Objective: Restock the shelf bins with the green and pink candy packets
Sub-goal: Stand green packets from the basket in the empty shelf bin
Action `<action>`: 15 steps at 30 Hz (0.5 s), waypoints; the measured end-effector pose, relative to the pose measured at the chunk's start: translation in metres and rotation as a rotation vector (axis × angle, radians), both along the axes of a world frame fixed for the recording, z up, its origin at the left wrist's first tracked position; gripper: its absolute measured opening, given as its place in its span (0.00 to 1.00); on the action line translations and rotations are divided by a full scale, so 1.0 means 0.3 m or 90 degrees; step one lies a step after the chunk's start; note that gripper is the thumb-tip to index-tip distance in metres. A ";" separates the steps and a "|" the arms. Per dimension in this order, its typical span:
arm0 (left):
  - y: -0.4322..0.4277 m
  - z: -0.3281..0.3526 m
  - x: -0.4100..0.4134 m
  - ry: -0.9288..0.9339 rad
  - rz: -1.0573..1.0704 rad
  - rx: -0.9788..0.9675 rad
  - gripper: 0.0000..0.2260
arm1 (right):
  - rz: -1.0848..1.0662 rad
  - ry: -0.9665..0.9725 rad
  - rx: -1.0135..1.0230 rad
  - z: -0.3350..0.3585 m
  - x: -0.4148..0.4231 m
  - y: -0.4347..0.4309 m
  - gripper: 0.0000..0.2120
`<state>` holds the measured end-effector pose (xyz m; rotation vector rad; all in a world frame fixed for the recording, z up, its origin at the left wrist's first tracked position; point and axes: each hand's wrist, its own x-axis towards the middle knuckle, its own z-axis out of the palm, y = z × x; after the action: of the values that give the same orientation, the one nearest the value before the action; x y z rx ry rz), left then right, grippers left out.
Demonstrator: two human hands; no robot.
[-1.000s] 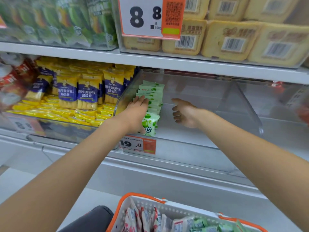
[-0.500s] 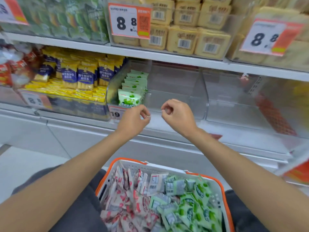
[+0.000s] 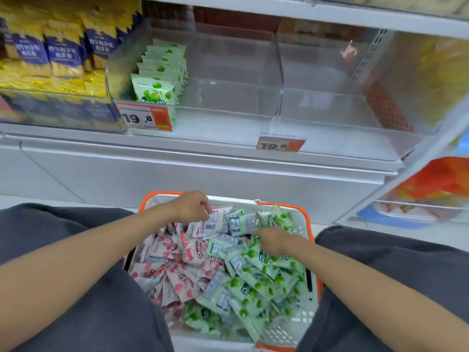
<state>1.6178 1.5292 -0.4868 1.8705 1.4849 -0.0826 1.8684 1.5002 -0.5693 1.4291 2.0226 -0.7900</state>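
A white basket with an orange rim (image 3: 289, 206) sits between my knees, holding several pink candy packets (image 3: 177, 265) on its left and several green candy packets (image 3: 256, 285) on its right. My left hand (image 3: 191, 207) is at the basket's far edge, fingers curled, pinching the edge of a packet lying barcode side up (image 3: 215, 221). Among the green packets, my right hand (image 3: 272, 240) curls its fingers onto a green packet (image 3: 241, 223). On the shelf above, a clear bin (image 3: 228, 97) holds one row of upright green packets (image 3: 158, 72) along its left wall.
A second clear bin (image 3: 330, 105) stands to the right, with price tags (image 3: 144, 118) on the bin fronts. Yellow and blue snack packs (image 3: 61, 54) fill the bin to the left. My dark trouser legs (image 3: 76, 250) flank the basket.
Both hands came back from the shelf bin and dropped into the basket. The view tilted down from the shelf to the basket.
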 end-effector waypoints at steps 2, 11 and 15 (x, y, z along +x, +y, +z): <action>-0.011 -0.013 0.001 -0.002 -0.007 -0.011 0.06 | 0.049 -0.028 -0.005 -0.033 0.010 -0.030 0.34; -0.030 -0.021 0.007 -0.021 -0.026 -0.078 0.09 | 0.247 -0.026 0.137 -0.024 -0.076 -0.028 0.23; -0.018 -0.012 -0.007 -0.027 -0.002 -0.081 0.14 | 0.102 0.113 0.174 0.096 -0.077 0.066 0.05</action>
<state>1.6157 1.5239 -0.4902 1.7625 1.4150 -0.1352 1.8453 1.5200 -0.5406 1.3557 2.4238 -0.6083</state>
